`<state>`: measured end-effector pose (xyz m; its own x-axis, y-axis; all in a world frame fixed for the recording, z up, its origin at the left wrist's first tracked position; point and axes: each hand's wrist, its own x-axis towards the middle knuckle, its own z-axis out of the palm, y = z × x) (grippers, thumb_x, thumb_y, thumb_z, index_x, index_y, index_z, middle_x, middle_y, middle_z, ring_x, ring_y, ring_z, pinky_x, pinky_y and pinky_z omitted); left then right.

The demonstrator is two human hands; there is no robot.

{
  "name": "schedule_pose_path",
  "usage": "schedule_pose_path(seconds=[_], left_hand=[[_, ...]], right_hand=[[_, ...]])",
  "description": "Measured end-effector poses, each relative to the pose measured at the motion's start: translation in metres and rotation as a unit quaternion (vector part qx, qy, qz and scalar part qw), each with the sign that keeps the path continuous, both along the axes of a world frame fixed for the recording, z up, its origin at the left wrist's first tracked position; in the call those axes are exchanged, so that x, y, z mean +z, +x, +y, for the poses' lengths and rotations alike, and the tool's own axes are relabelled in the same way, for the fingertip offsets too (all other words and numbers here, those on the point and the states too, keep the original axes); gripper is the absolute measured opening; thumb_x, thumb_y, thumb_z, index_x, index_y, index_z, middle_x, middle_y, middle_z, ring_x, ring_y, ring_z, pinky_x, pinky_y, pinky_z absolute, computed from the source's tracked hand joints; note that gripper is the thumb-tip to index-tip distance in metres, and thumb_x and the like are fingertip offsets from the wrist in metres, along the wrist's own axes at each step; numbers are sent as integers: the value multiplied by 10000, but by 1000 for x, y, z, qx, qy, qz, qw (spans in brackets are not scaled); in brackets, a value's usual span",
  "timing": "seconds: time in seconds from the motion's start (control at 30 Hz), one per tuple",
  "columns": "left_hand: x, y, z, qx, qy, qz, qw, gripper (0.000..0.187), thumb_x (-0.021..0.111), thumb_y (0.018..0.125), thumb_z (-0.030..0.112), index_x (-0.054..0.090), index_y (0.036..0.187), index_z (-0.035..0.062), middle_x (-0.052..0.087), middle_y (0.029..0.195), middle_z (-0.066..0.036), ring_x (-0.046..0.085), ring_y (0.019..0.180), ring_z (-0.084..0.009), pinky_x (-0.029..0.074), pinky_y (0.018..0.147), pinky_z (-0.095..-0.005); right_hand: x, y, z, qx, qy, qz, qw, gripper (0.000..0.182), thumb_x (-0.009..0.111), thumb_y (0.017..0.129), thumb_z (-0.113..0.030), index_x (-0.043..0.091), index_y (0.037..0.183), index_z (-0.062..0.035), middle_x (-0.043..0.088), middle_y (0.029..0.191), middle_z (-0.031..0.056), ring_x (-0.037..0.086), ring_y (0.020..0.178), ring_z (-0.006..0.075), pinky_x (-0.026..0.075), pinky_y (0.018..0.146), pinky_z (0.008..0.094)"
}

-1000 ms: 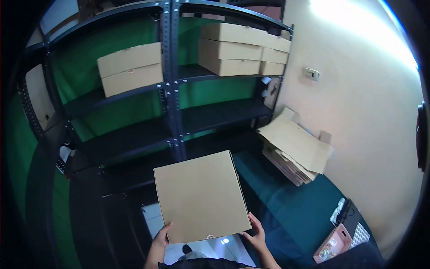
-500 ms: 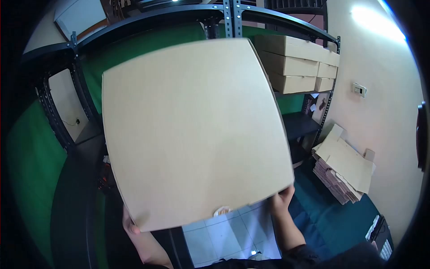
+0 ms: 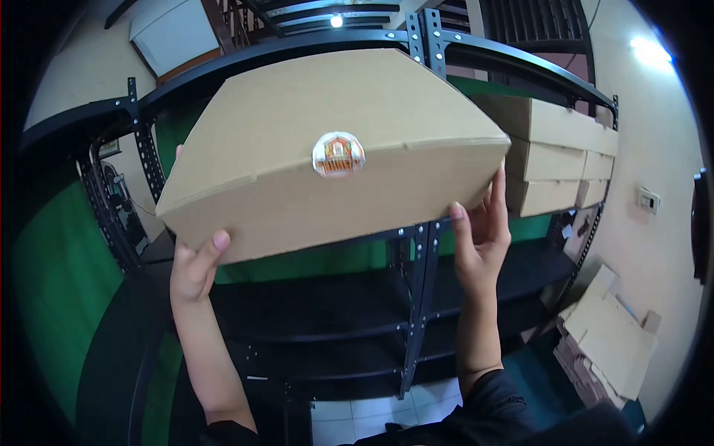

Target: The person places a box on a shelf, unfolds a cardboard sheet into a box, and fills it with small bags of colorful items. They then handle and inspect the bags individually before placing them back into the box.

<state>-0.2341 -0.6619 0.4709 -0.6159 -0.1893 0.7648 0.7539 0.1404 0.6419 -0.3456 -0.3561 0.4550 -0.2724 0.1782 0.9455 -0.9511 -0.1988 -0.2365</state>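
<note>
Already, boxes (image 3: 552, 161) are stacked on the rack (image 3: 312, 308); before it, a closed carton (image 3: 335, 212) is gripped by left hand (image 3: 193, 269) and right hand (image 3: 483, 249); beside it, flat cardboard (image 3: 611, 338) is left unassembled.

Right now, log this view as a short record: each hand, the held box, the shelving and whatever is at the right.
left hand: grips the box's lower left corner, thumb on the front face
right hand: supports the box's right end
held box: brown cardboard, lid closed, raised before the shelving
sticker: round, at the lid's front edge
shelving: dark metal, green cloth at left
right side: stacked boxes on a shelf; flattened cardboard lower down; wall switch
</note>
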Motion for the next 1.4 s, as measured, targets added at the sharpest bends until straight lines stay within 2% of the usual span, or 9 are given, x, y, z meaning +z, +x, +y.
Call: schedule_pose_path(seconds=[0.2,0.37,0.43,0.6,0.77,1.0,1.2,1.33,1.4], left_hand=[[45,-105,-13,30,107,-8,994,725,628,801,394,287,1329,32,407,1286,-82,372,1200,-177,262,1006,-337],[54,-156,-7,287,3,-35,957,709,529,827,511,399,1264,-32,458,1254,-137,412,1173,-202,265,1003,-285],[51,-174,-20,307,-17,-21,951,726,486,843,529,376,1280,-40,435,1277,-148,383,1201,-210,248,1014,-291],[36,-204,-38,222,45,-92,970,858,428,838,590,209,1351,-61,252,1408,-162,225,1309,-238,170,1056,-312],[18,-199,-44,168,30,-72,983,715,342,901,516,142,1390,34,171,1444,-118,152,1335,-241,148,1062,-373],[6,-182,-27,187,-22,-65,980,599,290,933,450,107,1414,145,154,1450,-106,142,1335,-271,151,1051,-439],[2,-200,-28,232,-137,32,963,688,379,930,277,-63,1385,12,24,1453,-193,53,1349,-278,65,1081,-356],[-10,-204,-30,238,-149,77,957,684,402,917,217,-49,1384,1,31,1448,-215,74,1346,-286,79,1079,-363],[-29,-210,-39,246,-126,62,959,664,422,903,174,5,1387,-9,61,1446,-217,88,1345,-289,86,1078,-366]], right_hand=[[46,-99,-31,97,5,68,993,586,547,815,53,291,1338,-9,407,1297,196,498,1106,223,469,868,313],[47,-146,-38,-182,120,30,975,428,565,819,-21,487,1233,-95,494,1217,186,520,1090,280,453,877,342],[44,-156,-43,-237,158,44,958,420,569,818,-73,495,1229,-116,487,1213,211,508,1081,350,441,870,375],[35,-165,-52,-334,194,47,921,430,526,821,-66,490,1243,-143,487,1207,189,486,1101,296,303,961,430],[27,-149,-60,-497,219,49,838,487,539,753,-64,492,1233,-131,434,1128,147,405,1034,276,249,887,398],[20,-150,-68,-395,199,14,897,453,526,800,-56,455,1247,-45,425,1141,184,428,1033,300,342,901,392],[19,-140,-82,-461,220,-51,858,475,532,822,-98,419,1282,-51,397,1167,204,429,1024,323,368,884,400],[13,-138,-90,-606,243,-60,755,480,525,838,-155,410,1302,-106,383,1201,202,420,1039,315,325,910,419],[4,-142,-91,-569,211,-60,792,491,527,836,-142,400,1310,-120,372,1221,205,412,1054,319,330,907,416]])
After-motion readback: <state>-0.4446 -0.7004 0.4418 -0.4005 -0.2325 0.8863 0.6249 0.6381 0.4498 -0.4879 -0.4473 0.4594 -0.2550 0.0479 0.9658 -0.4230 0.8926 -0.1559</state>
